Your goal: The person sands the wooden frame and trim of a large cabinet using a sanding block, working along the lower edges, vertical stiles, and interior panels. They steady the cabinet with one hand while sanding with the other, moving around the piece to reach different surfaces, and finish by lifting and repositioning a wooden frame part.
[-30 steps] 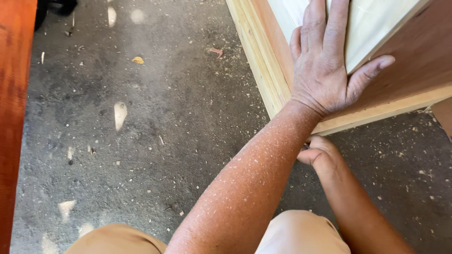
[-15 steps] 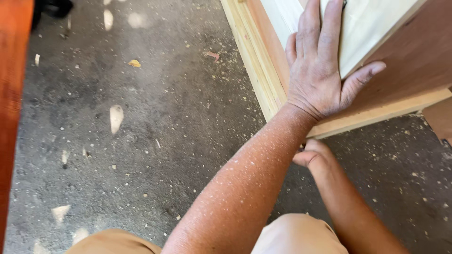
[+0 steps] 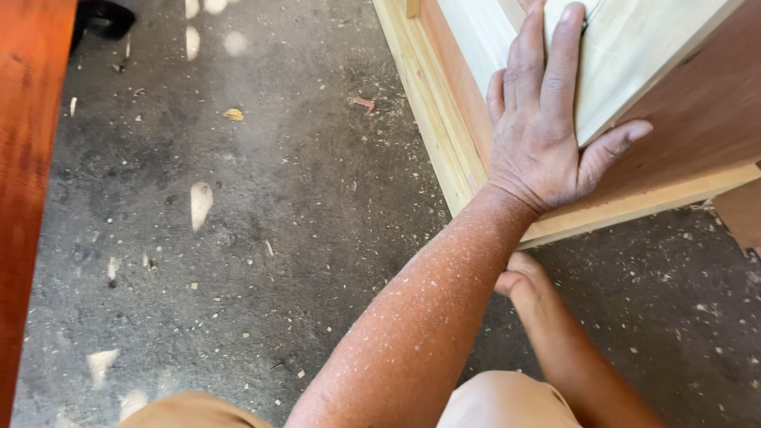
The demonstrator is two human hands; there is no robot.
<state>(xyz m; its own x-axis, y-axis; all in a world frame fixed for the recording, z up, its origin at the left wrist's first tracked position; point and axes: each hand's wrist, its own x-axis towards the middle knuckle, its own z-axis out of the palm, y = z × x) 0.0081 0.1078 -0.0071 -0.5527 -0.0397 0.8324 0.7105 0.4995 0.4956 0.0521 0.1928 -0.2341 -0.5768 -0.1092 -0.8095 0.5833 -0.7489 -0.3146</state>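
My left hand (image 3: 547, 135) lies flat, palm down, on a wooden cabinet piece at the upper right. Its fingers rest on a pale board (image 3: 634, 55) and the thumb spreads out over a reddish-brown panel (image 3: 697, 119). The forearm is speckled with sawdust. My right hand (image 3: 519, 277) reaches under the light wooden frame edge (image 3: 432, 119) just below the left wrist. Only its thumb side shows, and the fingers are hidden beneath the frame.
A grey concrete floor (image 3: 261, 206) strewn with sawdust and wood chips fills the middle. A reddish wooden plank (image 3: 24, 182) runs along the left edge. My knees in tan shorts (image 3: 507, 400) show at the bottom. A dark object (image 3: 99, 16) sits at the top left.
Both hands keep their places on the wooden piece; the view has only shifted slightly.
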